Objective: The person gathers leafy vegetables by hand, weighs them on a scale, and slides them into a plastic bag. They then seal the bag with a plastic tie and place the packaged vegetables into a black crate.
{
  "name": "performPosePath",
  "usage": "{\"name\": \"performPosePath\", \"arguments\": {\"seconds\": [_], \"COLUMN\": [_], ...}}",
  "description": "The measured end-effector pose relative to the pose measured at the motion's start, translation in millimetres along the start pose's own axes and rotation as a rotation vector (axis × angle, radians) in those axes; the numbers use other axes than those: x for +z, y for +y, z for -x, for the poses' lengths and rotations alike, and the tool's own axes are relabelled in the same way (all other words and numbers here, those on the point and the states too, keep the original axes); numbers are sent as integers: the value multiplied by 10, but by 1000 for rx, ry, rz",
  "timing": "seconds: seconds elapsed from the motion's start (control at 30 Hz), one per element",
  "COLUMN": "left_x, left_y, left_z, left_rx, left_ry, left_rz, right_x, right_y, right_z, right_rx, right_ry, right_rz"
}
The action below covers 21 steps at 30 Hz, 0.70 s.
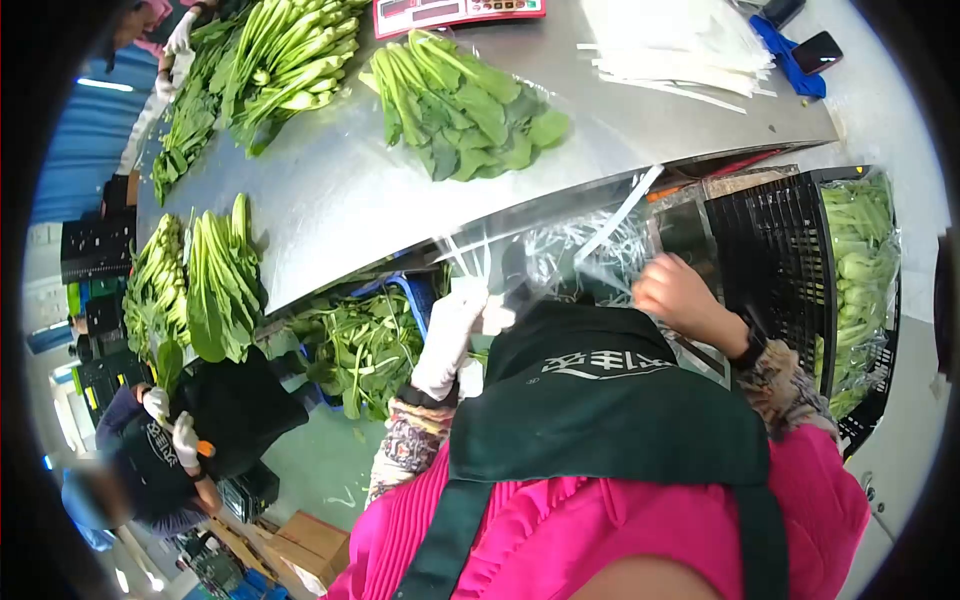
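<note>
My left hand (465, 315), in a white glove, is closed in front of the dark green apron at the table's near edge. Thin white strips stick up by its fingers. My right hand (675, 290), bare, is closed with the fingertips pinched together. Between both hands stretches a clear plastic bag (590, 268), hard to make out against the tangle of white strips behind it. One wide white strip (620, 215) slants up from near my right fingers to the table edge. On the metal table (330, 215) ahead lies a bunch of leafy greens (460, 110).
More greens (290, 60), a red-and-white scale (455, 12), a stack of white strips (680, 60) and a phone (817, 52) lie on the table. A blue crate of leaves (360, 345) stands lower left, a black crate (775, 265) right. A co-worker (160, 440) works at left; another person's gloved hands (180, 35) are top left.
</note>
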<state>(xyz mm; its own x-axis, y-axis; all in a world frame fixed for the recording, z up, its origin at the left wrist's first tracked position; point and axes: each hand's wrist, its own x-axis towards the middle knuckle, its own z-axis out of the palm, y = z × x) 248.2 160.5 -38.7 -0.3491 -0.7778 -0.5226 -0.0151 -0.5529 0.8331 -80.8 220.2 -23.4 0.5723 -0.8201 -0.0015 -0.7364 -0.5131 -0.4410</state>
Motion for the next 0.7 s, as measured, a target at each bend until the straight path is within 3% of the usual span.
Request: {"name": "performPosePath", "arguments": {"seconds": [0.03, 0.07, 0.1, 0.17, 0.2, 0.23, 0.27, 0.3, 0.33, 0.4, 0.43, 0.47, 0.5, 0.53, 0.57, 0.67, 0.7], "left_x": [-35, -262, -379, -584, -672, -620, -535, -472, -444, -505, -544, -564, -591, -646, -773, -907, -908], "left_y": [93, -79, -10, 26, -11, -1, 16, 18, 58, 116, 117, 107, 154, 203, 138, 56, 76], "left_z": [72, 20, 73, 123, 93, 71, 22, -19, -124, -293, -398, -475, -536, -580, -657, -693, -706], "left_rx": [71, -95, -79, -133, -152, 17, 201, 522, 682, 783, 859, 884, 890, 885, 853, 575, 549], "left_ry": [-43, -109, -167, -230, -121, 120, 365, 513, 530, 428, 318, 250, 84, -80, -105, 42, 95], "left_rz": [-43, 39, -28, -68, -103, -432, -756, -1039, -1100, -1405, -1503, -1667, -1547, -1419, -1429, -881, -961], "right_x": [427, 936, 890, 681, 591, 439, 289, 259, 90, -17, -49, -65, -51, -34, -33, -108, -136], "right_y": [267, 572, 616, 641, 565, 587, 648, 809, 835, 1063, 1217, 1368, 1472, 1547, 1600, 1538, 1413], "right_z": [559, 1415, 1369, 1209, 1134, 789, 432, 178, -183, -644, -780, -910, -1015, -1036, -1035, -1151, -1201], "right_rx": [58, 296, 298, 528, 647, 541, 435, 424, 308, 72, 63, -136, -335, -299, -264, -201, -135], "right_ry": [-90, -543, -537, -599, -638, -73, 232, 337, 460, 430, 428, 253, 78, -6, -90, -173, -69], "right_rz": [243, 172, 182, 155, 126, 21, 15, -25, 54, 131, 120, 142, 156, 174, 193, 37, -20]}}
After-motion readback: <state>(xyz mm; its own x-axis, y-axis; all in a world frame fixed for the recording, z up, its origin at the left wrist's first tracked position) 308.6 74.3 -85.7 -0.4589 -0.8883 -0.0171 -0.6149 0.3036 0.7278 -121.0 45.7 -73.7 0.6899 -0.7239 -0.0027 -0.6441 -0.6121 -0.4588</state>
